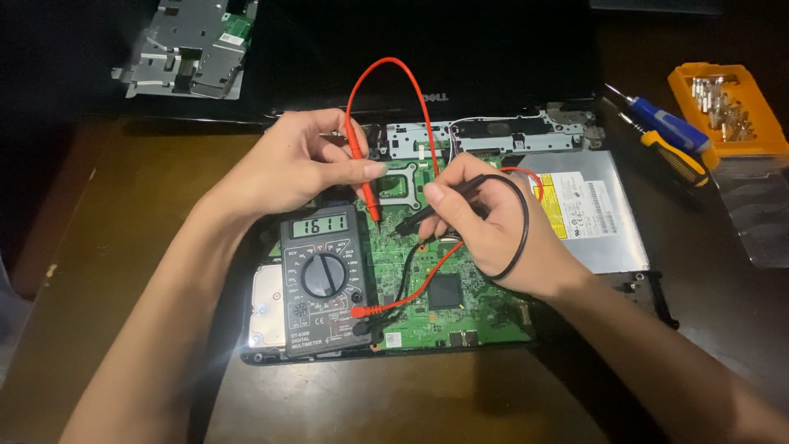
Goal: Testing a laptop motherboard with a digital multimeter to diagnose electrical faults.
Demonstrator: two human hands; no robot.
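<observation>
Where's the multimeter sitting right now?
In the head view, the grey multimeter lies left of centre on the opened laptop, beside the green circuit board, just below the left hand.

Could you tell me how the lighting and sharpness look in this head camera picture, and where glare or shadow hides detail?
Head view: a bright light glares off the silver drive beside the multimeter and washes out the left hand's forearm; the circuit board and both probes are sharp; the right hand is evenly lit; the laptop screen and table edges fall into deep shadow.
</observation>
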